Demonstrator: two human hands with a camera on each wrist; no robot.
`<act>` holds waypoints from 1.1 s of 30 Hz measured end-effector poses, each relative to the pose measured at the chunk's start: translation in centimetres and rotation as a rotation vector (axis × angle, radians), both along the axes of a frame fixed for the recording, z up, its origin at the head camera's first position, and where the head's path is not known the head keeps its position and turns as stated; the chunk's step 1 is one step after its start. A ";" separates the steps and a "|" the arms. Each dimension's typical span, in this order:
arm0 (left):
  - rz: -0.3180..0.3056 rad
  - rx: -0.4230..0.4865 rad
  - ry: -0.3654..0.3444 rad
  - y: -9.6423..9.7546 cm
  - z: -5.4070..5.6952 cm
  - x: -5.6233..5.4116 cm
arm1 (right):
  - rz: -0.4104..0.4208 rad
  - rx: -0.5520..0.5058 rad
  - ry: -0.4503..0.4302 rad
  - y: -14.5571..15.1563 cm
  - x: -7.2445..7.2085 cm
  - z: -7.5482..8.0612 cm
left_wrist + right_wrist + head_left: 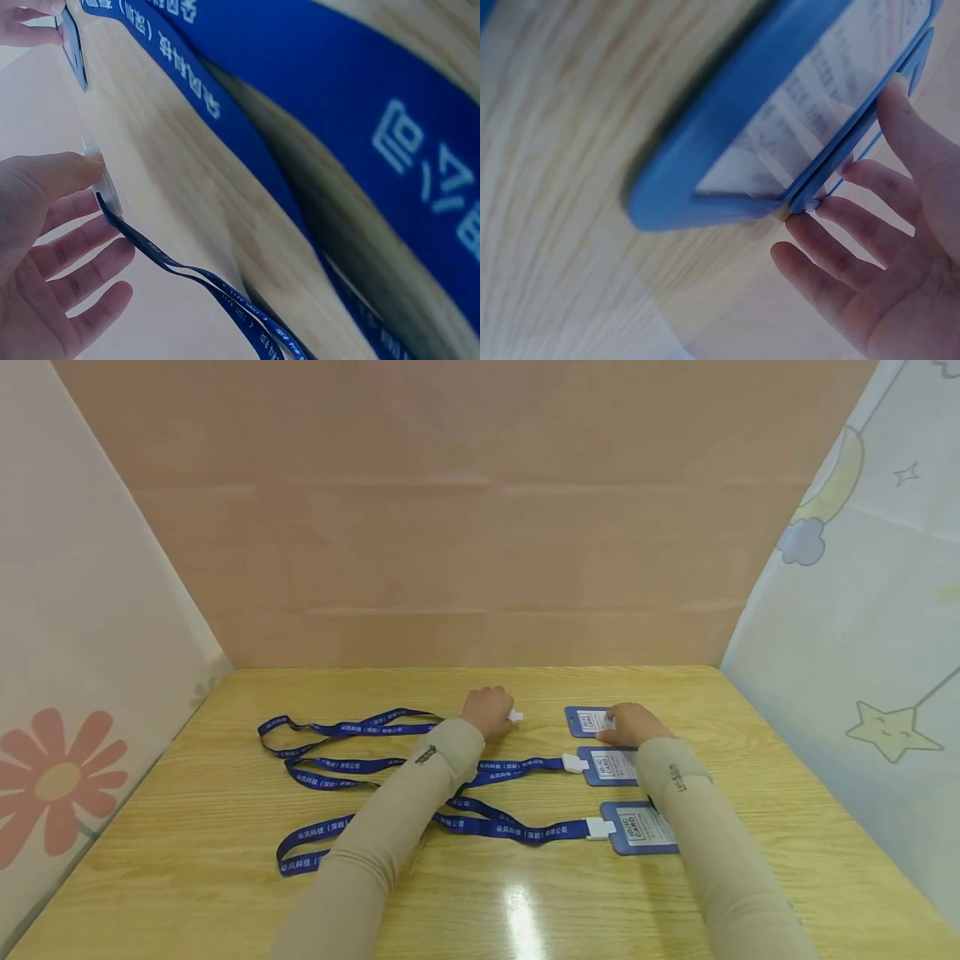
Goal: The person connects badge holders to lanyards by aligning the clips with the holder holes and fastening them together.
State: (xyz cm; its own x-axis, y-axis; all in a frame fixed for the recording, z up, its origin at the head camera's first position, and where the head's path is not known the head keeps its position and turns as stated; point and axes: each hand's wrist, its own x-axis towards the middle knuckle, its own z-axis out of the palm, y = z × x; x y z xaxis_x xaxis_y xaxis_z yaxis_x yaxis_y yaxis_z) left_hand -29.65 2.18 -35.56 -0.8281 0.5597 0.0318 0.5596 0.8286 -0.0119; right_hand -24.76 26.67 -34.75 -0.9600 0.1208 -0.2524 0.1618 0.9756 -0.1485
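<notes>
My left hand (489, 712) pinches the white plastic clip (109, 187) of the farthest blue lanyard (367, 728) between thumb and forefinger; its other fingers are loosely spread. To the right, my right hand (634, 725) grips a blue ID card holder (579, 722) by its edges, thumb on one side and fingers on the other. That holder's slotted end faces the clip, with a gap between them. Nearer lie two more lanyards, the middle one (525, 768) and the near one (517, 832), each with its clip joined to a card holder (606, 766).
All lies on a light wooden table (480, 910). A plain orange-brown backdrop (480, 527) rises behind its far edge. Patterned sheets hang at the left (97, 568) and right (862, 627). My forearms cross over the nearer lanyards and holders.
</notes>
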 end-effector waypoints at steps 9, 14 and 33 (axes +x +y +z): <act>-0.004 -0.015 -0.001 0.5 -0.2 0.5 | 0.001 -0.013 0.010 -0.5 0.5 0.3; -0.004 -0.017 0.011 0.6 0.0 0.6 | -0.007 -0.018 0.013 -0.5 0.6 0.2; -0.006 -0.044 0.020 1.1 -0.1 1.1 | 0.055 0.024 0.025 -0.8 0.7 0.3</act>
State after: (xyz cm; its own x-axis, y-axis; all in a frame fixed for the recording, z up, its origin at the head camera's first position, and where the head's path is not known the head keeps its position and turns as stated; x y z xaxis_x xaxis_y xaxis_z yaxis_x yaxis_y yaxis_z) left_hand -28.58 3.31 -35.62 -0.8240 0.5661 0.0236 0.5640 0.8236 -0.0600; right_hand -24.04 25.85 -34.49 -0.9714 0.0736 -0.2259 0.1046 0.9862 -0.1283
